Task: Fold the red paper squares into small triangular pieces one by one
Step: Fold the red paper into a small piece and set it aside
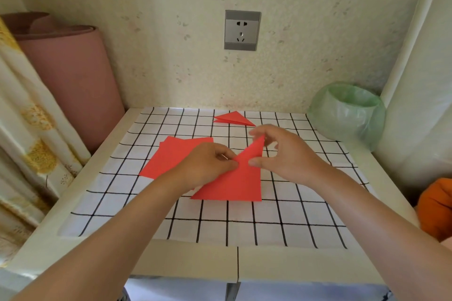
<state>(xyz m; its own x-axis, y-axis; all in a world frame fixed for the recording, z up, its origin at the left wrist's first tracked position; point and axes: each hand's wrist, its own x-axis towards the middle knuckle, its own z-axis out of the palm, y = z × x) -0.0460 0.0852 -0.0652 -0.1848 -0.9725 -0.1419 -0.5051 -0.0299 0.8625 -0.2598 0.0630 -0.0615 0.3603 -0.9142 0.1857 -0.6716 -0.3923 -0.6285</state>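
Both hands pinch the triangle (234,178): left hand (208,164) at its slanted edge, right hand (281,151) lifting the apex toward the tabletop's far edge.

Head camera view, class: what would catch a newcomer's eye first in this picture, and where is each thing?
The bright red triangle of paper at the middle of the black-and-white checked cloth stands out first, its upper tip lifted off the cloth, with the left hand and right hand pinching it. Left of it lies a stack of unfolded red squares, and a finished small triangle sits at the cloth's far edge.
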